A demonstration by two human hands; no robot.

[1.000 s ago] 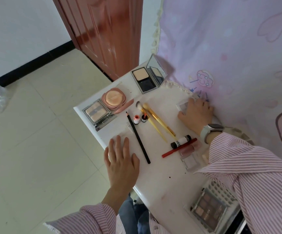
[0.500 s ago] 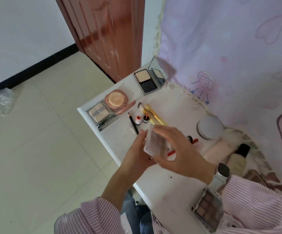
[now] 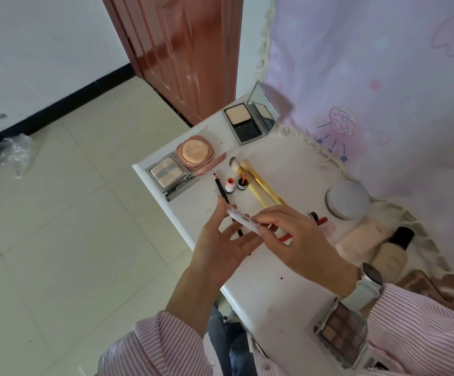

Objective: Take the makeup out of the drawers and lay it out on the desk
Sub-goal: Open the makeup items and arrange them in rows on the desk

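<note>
Both my hands hold a small clear palette case [image 3: 243, 219] edge-on above the white desk [image 3: 269, 291]. My left hand [image 3: 220, 245] supports it from the left with its fingertips. My right hand [image 3: 293, 237] pinches its right end. Laid out on the desk are an open mirror compact [image 3: 247, 123], a round pink cushion compact [image 3: 194, 153], a square silver compact [image 3: 168, 175], a black pencil [image 3: 220, 189], two tiny bottles [image 3: 235, 184], two yellow brushes [image 3: 258, 183] and a red pencil [image 3: 320, 221], partly hidden by my hands.
A round white jar [image 3: 348, 199], a pale pink tube [image 3: 361, 237] and a foundation bottle [image 3: 391, 253] lie on the right by the pink curtain [image 3: 369, 77]. An eyeshadow palette [image 3: 341, 332] sits near my right sleeve. A brown door [image 3: 177, 50] and tiled floor [image 3: 57, 240] lie left.
My right hand picked the clear case up from beside the curtain and brought it to mid-desk. My left hand rose off the desk to meet it; the case now tilts edge-on.
</note>
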